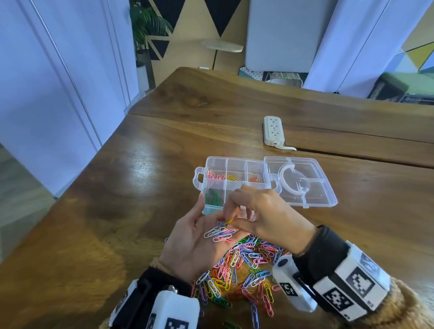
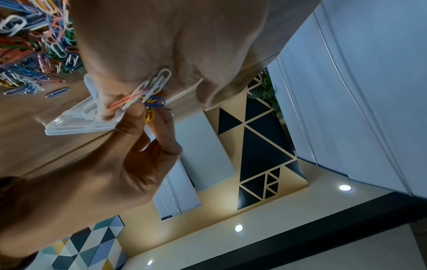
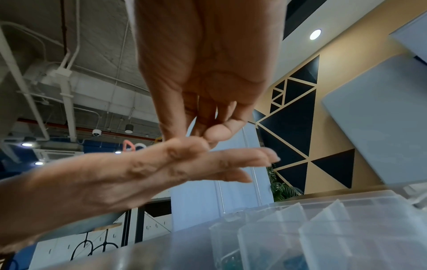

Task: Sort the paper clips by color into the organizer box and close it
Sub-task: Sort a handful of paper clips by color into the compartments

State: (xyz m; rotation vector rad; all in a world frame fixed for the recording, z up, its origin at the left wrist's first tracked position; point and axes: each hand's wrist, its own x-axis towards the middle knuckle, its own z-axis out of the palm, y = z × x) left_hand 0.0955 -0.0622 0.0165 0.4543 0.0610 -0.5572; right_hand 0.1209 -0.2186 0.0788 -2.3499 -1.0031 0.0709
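While the head view shows most of the scene, the near edge of the organizer box (image 1: 236,173) is hidden behind both hands, so the contents of its near-right compartments can't be read. Left hand (image 1: 199,241) is palm up, fingers straight and relaxed, carrying a small bunch of clips (image 1: 219,233), white, pink and blue, on the palm. Right hand (image 1: 259,217) reaches in from the right w/ fingers curled; thumb and forefinger pinch a yellow clip (image 1: 230,222) just above that bunch.

Left wrist cam gives the pinch close up: the yellow clip sits between the right fingertips (image 2: 159,117), partly covered by them and by a blue clip, so its full length isn't visible. Right wrist cam sees the left hand from its back side, so the palm bunch is hidden apart from pink and white loops poking over the edge; the box is only a blurred clear wall at bottom.

Only the head view shows the loose pile of clips (image 1: 241,269) on the table (image 1: 138,191), between the wrists, clips pointing every which way. Box is open, long axis running left-right, lid (image 1: 307,183) flat to the right. Far-row compartments hold pink, yellow and red clips; near-left one holds green. Yellow clip's visible part tilts up toward the right. Power strip (image 1: 273,130) lies beyond the box.
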